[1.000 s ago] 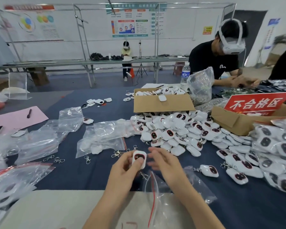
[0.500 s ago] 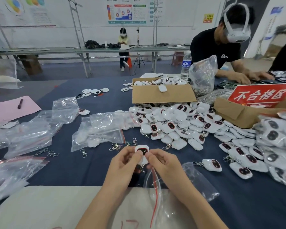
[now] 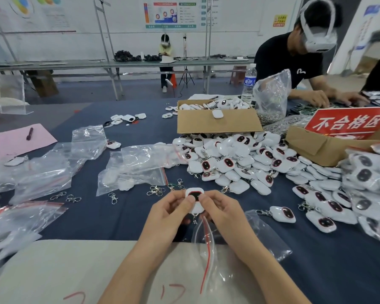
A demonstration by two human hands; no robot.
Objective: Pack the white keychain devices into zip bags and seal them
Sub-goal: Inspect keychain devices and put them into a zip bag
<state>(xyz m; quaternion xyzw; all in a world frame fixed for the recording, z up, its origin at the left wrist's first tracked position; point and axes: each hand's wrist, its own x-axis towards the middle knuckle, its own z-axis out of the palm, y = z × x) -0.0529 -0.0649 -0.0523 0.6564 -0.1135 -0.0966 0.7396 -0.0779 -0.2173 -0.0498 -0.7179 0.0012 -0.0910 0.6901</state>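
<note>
Zip bag [image 3: 270, 238] lies nearest the person, flat on the table [image 3: 110, 218] and partly under the right forearm, with its red sealing strip running from close to the body away toward the hands. Whether any finger holds the mouth apart I cannot tell from where I stand.

Just beyond the strip's far end, the white keychain device [image 3: 194, 197] is pinched between both hands. The left hand [image 3: 169, 212] has its thumb on the device's left edge, and the right hand [image 3: 223, 212] has its fingertips on the right edge. Its long axis points away from the person, dark face up, and the metal clip dangles from the near end, right above the bag. Neither hand is nearer; to my eye the device only has to come down and back toward the person, clip first.

Further off, the loose pile of devices [image 3: 235, 163] spreads to the right, well apart from the hands, with the cardboard box [image 3: 217, 125] behind it.
</note>
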